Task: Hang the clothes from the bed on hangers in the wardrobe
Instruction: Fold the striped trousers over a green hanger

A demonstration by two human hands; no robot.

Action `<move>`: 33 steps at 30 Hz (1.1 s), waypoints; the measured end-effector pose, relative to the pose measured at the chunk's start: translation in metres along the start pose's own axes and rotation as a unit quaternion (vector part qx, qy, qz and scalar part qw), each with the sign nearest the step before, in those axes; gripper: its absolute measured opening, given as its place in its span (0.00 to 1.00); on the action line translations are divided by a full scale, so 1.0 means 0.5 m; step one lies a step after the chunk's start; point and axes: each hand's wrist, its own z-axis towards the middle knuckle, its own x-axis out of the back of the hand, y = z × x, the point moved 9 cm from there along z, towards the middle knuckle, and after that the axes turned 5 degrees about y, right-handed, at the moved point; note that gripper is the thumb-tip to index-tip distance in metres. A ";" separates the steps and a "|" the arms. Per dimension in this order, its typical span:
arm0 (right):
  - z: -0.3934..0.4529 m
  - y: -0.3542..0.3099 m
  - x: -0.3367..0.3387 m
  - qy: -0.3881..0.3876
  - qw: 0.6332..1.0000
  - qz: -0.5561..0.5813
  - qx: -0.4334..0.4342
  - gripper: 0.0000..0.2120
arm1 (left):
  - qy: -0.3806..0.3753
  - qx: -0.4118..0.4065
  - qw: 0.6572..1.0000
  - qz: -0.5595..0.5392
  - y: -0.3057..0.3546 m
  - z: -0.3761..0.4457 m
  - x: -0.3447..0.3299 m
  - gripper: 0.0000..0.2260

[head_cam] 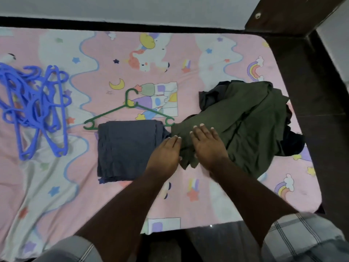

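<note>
Fabric of the olive garment (pixel 243 118) looks limp; left hand (pixel 164 154) and right hand (pixel 207 146) rest flat-fingered on its near edge, probably the best hold.

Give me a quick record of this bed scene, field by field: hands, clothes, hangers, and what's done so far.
left hand: left hand flat, fingers straight, at the olive garment's edge
right hand: right hand flat, pressing on the olive garment
hung so far: folded dark grey garment draped over the green hanger, lying on the bed
spare hangers: blue hangers piled at the bed's left
other clothes: dark clothes under the olive garment
</note>
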 end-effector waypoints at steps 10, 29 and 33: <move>0.120 0.068 -0.129 -0.072 0.991 -0.049 0.105 0.28 | -0.128 0.082 0.986 0.061 0.017 0.161 -0.237 0.41; -0.057 0.387 -0.236 -0.174 0.984 -0.043 0.004 0.29 | -0.221 0.028 0.974 -0.032 0.348 0.193 -0.390 0.39; -0.050 0.313 -0.173 -0.193 0.981 0.010 -0.011 0.20 | -0.209 0.069 0.974 -0.054 0.295 0.163 -0.274 0.31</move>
